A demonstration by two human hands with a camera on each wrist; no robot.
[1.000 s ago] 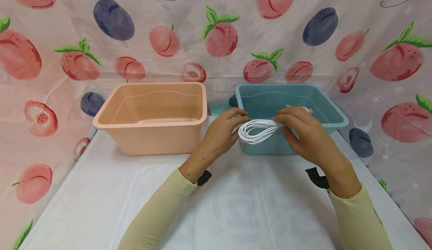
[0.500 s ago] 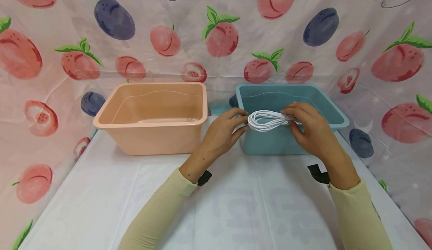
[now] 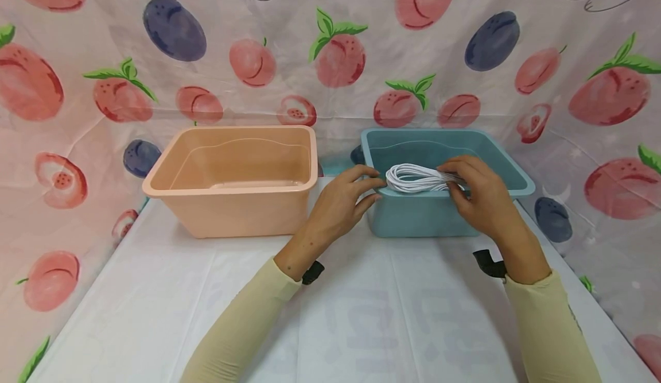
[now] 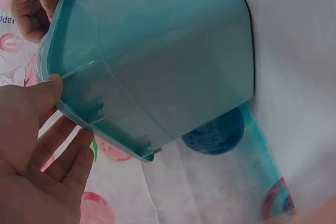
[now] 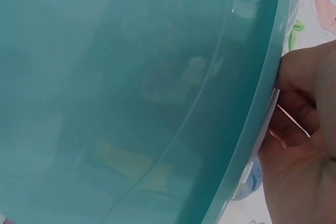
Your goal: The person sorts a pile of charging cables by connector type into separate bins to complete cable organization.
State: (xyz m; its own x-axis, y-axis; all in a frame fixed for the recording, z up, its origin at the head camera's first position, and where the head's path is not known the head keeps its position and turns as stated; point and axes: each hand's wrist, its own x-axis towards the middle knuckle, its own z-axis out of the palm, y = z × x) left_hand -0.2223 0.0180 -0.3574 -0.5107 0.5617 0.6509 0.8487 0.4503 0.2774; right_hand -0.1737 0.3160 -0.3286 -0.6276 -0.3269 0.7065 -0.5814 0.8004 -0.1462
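A coiled white USB cable (image 3: 413,178) is held in my right hand (image 3: 484,199), pinched at its right end between thumb and fingers. It lies level over the front rim of the teal plastic bin (image 3: 413,217). In the right wrist view, the white plug (image 5: 244,176) shows just past that rim, below the fingers. My left hand (image 3: 338,204) grips the bin's front left corner. The left wrist view has its thumb (image 4: 50,88) on the outer rim, with the other fingers round the far side. The bin's floor is mostly hidden in the head view.
A peach-coloured bin (image 3: 248,213) stands left of the teal one, with a narrow gap between. Both are on a table with a white cloth (image 3: 248,302). A fruit-print curtain (image 3: 294,27) hangs close behind them and along the sides.
My right hand has moved forward and slightly right, carrying the cable from in front of the teal bin to over its front rim. The left hand has stayed at the corner.
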